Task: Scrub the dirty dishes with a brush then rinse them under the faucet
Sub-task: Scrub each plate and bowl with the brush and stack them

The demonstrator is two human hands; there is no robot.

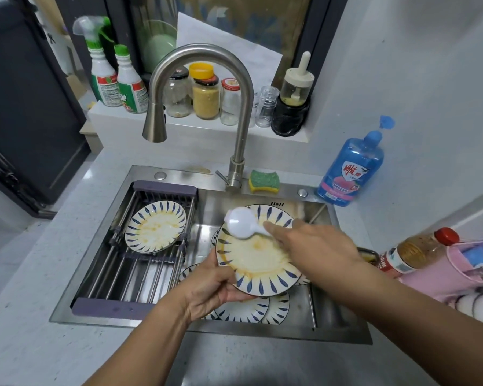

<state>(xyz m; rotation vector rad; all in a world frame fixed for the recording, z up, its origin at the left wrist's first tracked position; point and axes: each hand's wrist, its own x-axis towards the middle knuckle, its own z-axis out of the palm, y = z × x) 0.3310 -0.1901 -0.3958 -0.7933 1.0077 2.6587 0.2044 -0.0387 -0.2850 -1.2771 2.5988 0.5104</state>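
Note:
My left hand [212, 288] grips the near-left rim of a white plate with blue leaf marks [258, 263], smeared yellow, and holds it tilted above the sink [343, 330]. My right hand [313, 243] holds the handle of a white dish brush [241, 222], whose head lies on the plate's far-left edge. Several more patterned plates [243, 310] lie in the sink basin below. Another stained plate [155, 226] rests on the drying rack [106, 305] across the sink's left half. The faucet [236, 112] arches above; no water runs from it.
A green and yellow sponge [263, 181] lies behind the sink by the faucet base. A blue soap bottle [352, 168] stands at the right. Jars [205, 96] and spray bottles [103, 76] line the sill. A sauce bottle [418, 250] and pink cloth [463, 274] lie at right.

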